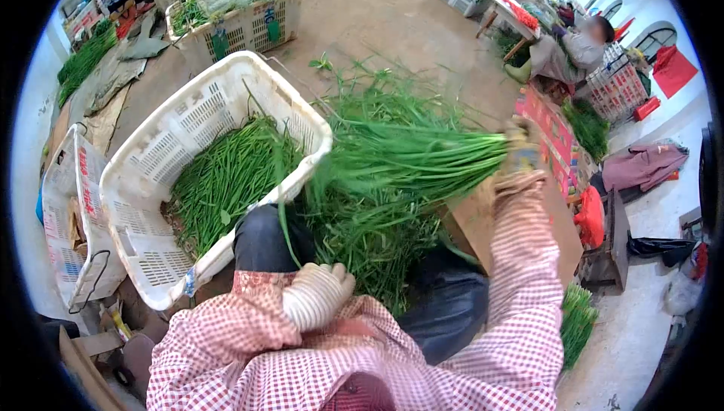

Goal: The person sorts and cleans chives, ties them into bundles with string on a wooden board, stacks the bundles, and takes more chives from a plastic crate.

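Observation:
My right hand (522, 151), gloved and blurred, is closed round the stem ends of a large bunch of chives (422, 151). The long green leaves stretch left across the heap of loose greens (369, 237) between my knees, their tips smeared by motion. My left hand (324, 290), in a pale ribbed glove, is near my left thigh with its fingers curled. Its palm side is hidden, so I cannot see what it holds, if anything. Beside my left knee, a white slatted crate (136, 177) contains more chives (226, 185).
A second white crate (83, 215) stands at far left. Filled crates (249, 26) sit at the back. A brown cardboard piece (554, 222) lies under my right forearm, with cut chives (577, 320) beyond. Another person (581, 49) sits at back right near a small table (516, 15).

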The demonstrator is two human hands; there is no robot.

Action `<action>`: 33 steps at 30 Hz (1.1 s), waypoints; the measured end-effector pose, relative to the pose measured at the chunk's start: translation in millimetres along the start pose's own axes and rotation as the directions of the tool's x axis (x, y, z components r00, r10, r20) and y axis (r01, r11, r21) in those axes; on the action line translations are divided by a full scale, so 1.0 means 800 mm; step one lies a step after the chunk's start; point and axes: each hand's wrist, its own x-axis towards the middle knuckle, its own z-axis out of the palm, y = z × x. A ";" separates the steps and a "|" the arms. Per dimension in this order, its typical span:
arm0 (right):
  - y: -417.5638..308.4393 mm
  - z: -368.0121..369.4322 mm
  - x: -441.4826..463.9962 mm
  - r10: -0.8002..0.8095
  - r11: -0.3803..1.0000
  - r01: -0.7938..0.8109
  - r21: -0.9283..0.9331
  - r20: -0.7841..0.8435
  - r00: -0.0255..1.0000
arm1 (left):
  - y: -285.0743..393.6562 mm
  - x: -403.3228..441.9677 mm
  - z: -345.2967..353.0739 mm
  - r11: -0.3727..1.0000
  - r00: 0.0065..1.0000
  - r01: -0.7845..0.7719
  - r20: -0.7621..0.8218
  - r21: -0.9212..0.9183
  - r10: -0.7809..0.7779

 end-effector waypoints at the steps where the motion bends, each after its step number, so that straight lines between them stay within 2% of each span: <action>1: -0.012 0.025 -0.003 -0.064 0.991 0.073 -0.114 0.075 0.995 | 0.009 0.000 -0.031 0.992 0.995 -0.098 -0.004 0.075 0.099; 2: -0.013 0.036 -0.002 -0.050 0.991 0.060 -0.121 0.085 0.995 | 0.021 -0.006 -0.064 0.994 0.995 -0.096 0.004 0.058 0.096; 3: -0.015 0.050 0.006 -0.094 0.996 0.094 0.010 0.019 0.995 | 0.030 -0.009 -0.101 0.972 0.970 -0.217 0.093 -0.089 0.225; 4: -0.022 0.050 0.010 -0.071 0.992 0.066 0.104 0.038 0.997 | 0.035 -0.004 -0.126 0.920 0.922 -0.319 0.152 -0.227 0.357; 5: -0.029 0.050 0.013 -0.047 0.980 0.035 0.197 0.057 0.997 | 0.042 0.003 -0.138 0.827 0.897 -0.212 0.232 -0.520 0.376; 6: -0.049 0.056 0.012 -0.023 0.958 0.001 0.286 0.076 0.997 | 0.051 0.011 -0.147 0.660 0.861 -0.063 0.294 -0.749 0.416; 7: -0.062 0.062 -0.009 -0.071 0.950 0.056 0.308 0.038 0.997 | 0.057 0.037 -0.133 0.666 0.864 -0.070 0.289 -0.743 0.412; 8: -0.086 0.072 -0.039 -0.114 0.939 0.109 0.326 -0.003 0.993 | 0.055 0.084 -0.094 0.900 0.929 -0.324 0.079 -0.293 0.360; 9: -0.105 0.082 -0.067 -0.264 0.944 0.268 0.191 -0.044 0.963 | 0.051 0.127 -0.054 0.892 0.902 -0.365 -0.136 0.267 0.410; 10: -0.122 0.090 -0.099 -0.405 0.912 0.408 0.046 -0.063 0.912 | 0.053 0.130 -0.046 0.791 0.854 -0.315 -0.206 0.525 0.477; 11: -0.133 0.091 -0.133 -0.348 0.909 0.329 0.255 0.035 0.937 | 0.055 0.133 -0.039 0.652 0.796 -0.189 -0.274 0.735 0.540; 12: -0.148 0.086 -0.166 -0.460 0.875 0.420 0.242 0.139 0.877 | 0.056 0.120 -0.060 -0.094 0.918 0.185 -0.138 0.978 0.371; 13: -0.163 0.082 -0.199 -0.559 0.826 0.505 0.252 0.240 0.794 | 0.057 0.105 -0.082 -0.830 0.970 0.222 -0.199 0.512 0.137; 14: -0.177 0.076 -0.230 -0.717 0.654 0.753 0.079 0.381 0.583 | 0.057 0.095 -0.090 -0.951 0.915 -0.100 -0.403 -0.292 0.028; 15: -0.180 0.076 -0.262 -0.718 0.654 0.751 0.093 0.389 0.577 | 0.052 0.094 -0.068 -0.988 0.863 0.119 -0.481 -0.100 0.153; 16: -0.182 0.075 -0.287 -0.722 0.652 0.751 0.107 0.391 0.571 | 0.046 0.093 -0.047 -0.931 0.791 0.361 -0.547 0.055 0.274; 17: -0.179 0.071 -0.301 -0.692 0.691 0.707 0.147 0.416 0.590 | 0.047 0.080 -0.047 -0.957 0.859 0.288 -0.431 -0.040 0.277; 18: -0.177 0.070 -0.308 -0.665 0.724 0.664 0.186 0.443 0.601 | 0.048 0.072 -0.051 -0.979 0.924 0.157 -0.330 -0.130 0.192; 19: -0.180 0.058 -0.309 -0.576 0.796 0.561 0.226 0.567 0.589 | 0.050 0.064 -0.058 -0.968 0.970 0.047 -0.222 -0.246 0.103; 20: -0.187 0.050 -0.302 -0.578 0.795 0.563 0.226 0.562 0.591 | 0.051 0.065 -0.050 -0.966 0.970 0.048 -0.220 -0.252 0.106; 22: -0.196 0.042 -0.280 -0.433 0.900 0.210 0.382 0.727 0.533 | 0.043 0.078 -0.025 -0.980 0.940 0.051 -0.321 -0.195 0.113; 23: -0.196 0.038 -0.274 -0.356 0.911 0.023 0.412 0.757 0.548 | 0.040 0.086 -0.031 -0.971 0.908 0.029 -0.400 -0.239 0.125; 24: -0.205 0.034 -0.267 -0.322 0.887 -0.081 0.454 0.736 0.596 | 0.049 0.083 -0.045 -0.947 0.923 -0.116 -0.385 -0.299 0.008; 26: -0.212 0.013 -0.269 -0.099 0.962 -0.052 0.268 0.518 0.850 | 0.034 0.114 -0.033 -0.907 0.903 -0.164 -0.428 -0.388 0.020; 27: -0.217 -0.006 -0.257 0.112 0.979 -0.180 0.097 0.482 0.869 | 0.028 0.125 -0.028 -0.884 0.881 -0.212 -0.474 -0.417 0.013; 28: -0.220 -0.020 -0.245 0.320 0.945 -0.320 -0.070 0.411 0.854 | 0.029 0.130 -0.031 -0.860 0.883 -0.249 -0.469 -0.445 -0.013; 30: -0.216 -0.014 -0.237 0.332 0.931 -0.365 0.000 0.414 0.848 | 0.039 0.124 -0.049 -0.758 0.910 -0.296 -0.412 -0.582 -0.039; 31: -0.227 -0.011 -0.237 0.339 0.926 -0.373 -0.062 0.571 0.748 | 0.043 0.140 -0.038 -0.726 0.938 -0.271 -0.344 -0.632 -0.051; 32: -0.231 -0.006 -0.238 0.313 0.938 -0.329 -0.108 0.670 0.673 | 0.049 0.158 -0.025 -0.688 0.955 -0.263 -0.282 -0.676 -0.089; 33: -0.229 -0.001 -0.240 0.301 0.947 -0.279 -0.157 0.734 0.608 | 0.062 0.154 -0.035 -0.593 0.957 -0.290 -0.235 -0.751 -0.170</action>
